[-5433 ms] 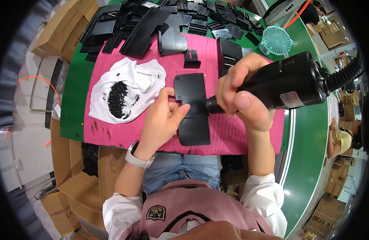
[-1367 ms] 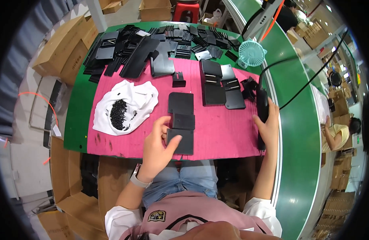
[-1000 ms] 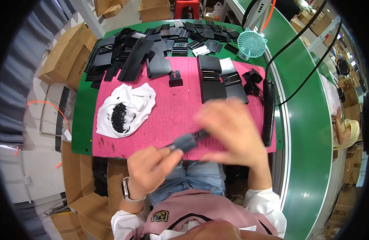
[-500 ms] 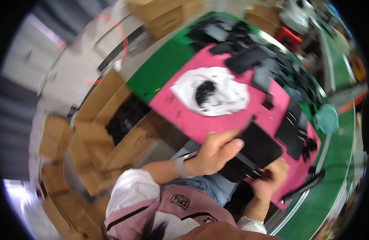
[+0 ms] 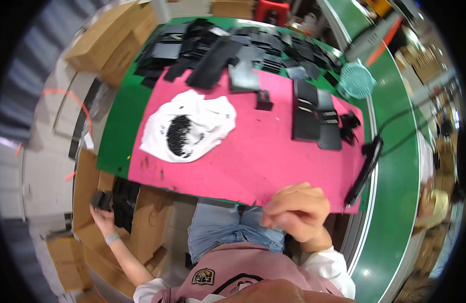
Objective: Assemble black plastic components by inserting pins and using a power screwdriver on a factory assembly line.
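Note:
Out at the left, my left hand (image 5: 103,218) is closed on a flat black case (image 5: 101,200), held at the open cardboard box (image 5: 154,214). Black pieces (image 5: 126,199) lie inside that box; their exact kind is hard to make out. My right hand (image 5: 299,209) is over the near edge of the pink mat (image 5: 233,171), its fingers curled in and nothing showing in them. A white cloth with black smears (image 5: 207,121) lies on the mat's left half. To the right are black folding cases (image 5: 306,121) with light slots.
Stacks of black cases (image 5: 263,50) cover the green table's (image 5: 122,116) far side. A black-handled tool (image 5: 367,169) with a cord lies at the mat's right edge, near a teal round basket-like object (image 5: 356,81). A red stool (image 5: 271,10) stands behind.
My left hand has moved from in front of me to the box at the left with the black case. My right hand has let go of it. The view has turned.

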